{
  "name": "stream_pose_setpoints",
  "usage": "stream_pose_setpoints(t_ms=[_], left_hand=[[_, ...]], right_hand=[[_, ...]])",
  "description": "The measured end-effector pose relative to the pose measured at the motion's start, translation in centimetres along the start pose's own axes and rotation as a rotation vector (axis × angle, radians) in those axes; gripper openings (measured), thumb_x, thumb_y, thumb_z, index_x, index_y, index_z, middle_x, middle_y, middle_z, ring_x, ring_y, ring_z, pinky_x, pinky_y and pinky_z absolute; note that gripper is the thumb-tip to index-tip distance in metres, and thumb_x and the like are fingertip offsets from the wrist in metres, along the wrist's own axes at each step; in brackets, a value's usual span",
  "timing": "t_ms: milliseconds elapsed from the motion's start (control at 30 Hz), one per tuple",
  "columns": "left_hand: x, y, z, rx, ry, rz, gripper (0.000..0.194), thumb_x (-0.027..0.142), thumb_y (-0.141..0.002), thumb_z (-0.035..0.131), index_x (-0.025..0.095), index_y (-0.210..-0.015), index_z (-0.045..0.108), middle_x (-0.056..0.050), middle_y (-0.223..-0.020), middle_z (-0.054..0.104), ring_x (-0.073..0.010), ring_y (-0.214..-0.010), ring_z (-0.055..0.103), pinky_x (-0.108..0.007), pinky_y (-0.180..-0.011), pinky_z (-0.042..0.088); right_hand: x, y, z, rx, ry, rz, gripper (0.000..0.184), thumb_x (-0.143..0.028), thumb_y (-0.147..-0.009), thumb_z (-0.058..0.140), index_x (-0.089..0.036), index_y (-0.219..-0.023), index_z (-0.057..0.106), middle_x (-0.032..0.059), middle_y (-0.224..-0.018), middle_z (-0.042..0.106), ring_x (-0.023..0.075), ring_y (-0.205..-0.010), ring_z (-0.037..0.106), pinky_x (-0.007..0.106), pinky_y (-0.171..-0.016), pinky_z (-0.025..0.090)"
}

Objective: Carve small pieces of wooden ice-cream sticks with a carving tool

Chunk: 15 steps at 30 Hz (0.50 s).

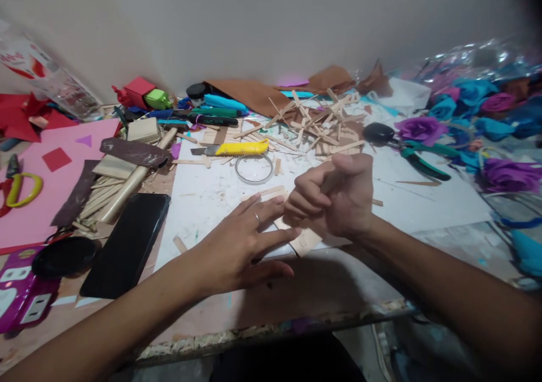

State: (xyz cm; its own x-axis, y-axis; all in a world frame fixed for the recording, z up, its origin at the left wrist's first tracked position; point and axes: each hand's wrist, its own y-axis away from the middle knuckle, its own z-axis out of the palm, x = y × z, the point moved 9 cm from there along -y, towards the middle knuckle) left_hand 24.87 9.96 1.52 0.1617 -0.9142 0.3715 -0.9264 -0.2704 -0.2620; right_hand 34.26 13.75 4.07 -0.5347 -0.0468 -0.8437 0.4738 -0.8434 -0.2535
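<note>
My left hand [237, 238] lies palm down over the white paper [203, 190], its fingers spread and a ring on one of them. Thin wooden pieces lie by its fingertips, including a flat wooden piece [305, 242] partly covered by the hands. Raised just to the right, my right hand [334, 198] has curled fingers and the thumb up; whatever it may hold is hidden. Beyond the hands are a roll of clear tape [254, 181] on its side and a yellow utility knife [241, 148] with its blade out.
A heap of wooden sticks [317, 122] lies at the back. Green-handled pliers [423, 159] and purple paper flowers [423, 129] are on the right. To the left are a black phone [127, 246], a purple power strip [29, 291] and yellow-handled scissors [25, 190].
</note>
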Motion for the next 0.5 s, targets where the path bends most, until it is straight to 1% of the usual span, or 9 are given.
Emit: stream_pose_setpoints(t_ms=[100,267,433,500], left_hand=[[0.0,0.1,0.1,0.009,-0.007,0.005,0.055,0.052,-0.099,0.069,0.024,-0.145,0.061,-0.021,-0.160,0.050,-0.0367,-0.152,0.045,-0.063,-0.124,0.036],[-0.3,0.2,0.4,0.000,-0.017,-0.008,0.058,0.055,-0.098,0.068,0.026,-0.148,0.060,-0.019,-0.162,0.049,-0.0368,-0.153,0.044,-0.063,-0.126,0.033],[-0.2,0.3,0.3,0.051,-0.021,0.019,0.055,0.054,-0.098,0.069,0.026,-0.144,0.062,-0.018,-0.159,0.052,-0.0356,-0.150,0.048,-0.060,-0.125,0.035],[-0.1,0.2,0.3,0.063,-0.030,0.028,0.055,0.054,-0.098,0.069,0.026,-0.144,0.062,-0.018,-0.159,0.052,-0.0357,-0.148,0.049,-0.060,-0.125,0.036]], right_hand=[[-0.1,-0.2,-0.2,-0.022,0.019,0.007,0.069,-0.077,-0.095,0.041,-0.026,-0.049,0.036,-0.0053,-0.041,0.024,0.0111,-0.040,0.022,0.030,-0.044,0.025],[-0.1,-0.3,-0.4,0.015,0.030,0.020,0.071,-0.079,-0.097,0.035,-0.025,-0.050,0.034,-0.0056,-0.042,0.022,0.0109,-0.039,0.020,0.030,-0.043,0.023],[0.5,0.1,-0.2,-0.001,0.042,0.046,0.069,-0.079,-0.096,0.038,-0.025,-0.053,0.033,-0.0056,-0.044,0.022,0.0115,-0.041,0.021,0.031,-0.045,0.025],[0.9,0.3,-0.2,-0.019,0.041,0.045,0.066,-0.075,-0.096,0.042,-0.025,-0.054,0.032,-0.0056,-0.046,0.023,0.0116,-0.043,0.021,0.031,-0.046,0.025]])
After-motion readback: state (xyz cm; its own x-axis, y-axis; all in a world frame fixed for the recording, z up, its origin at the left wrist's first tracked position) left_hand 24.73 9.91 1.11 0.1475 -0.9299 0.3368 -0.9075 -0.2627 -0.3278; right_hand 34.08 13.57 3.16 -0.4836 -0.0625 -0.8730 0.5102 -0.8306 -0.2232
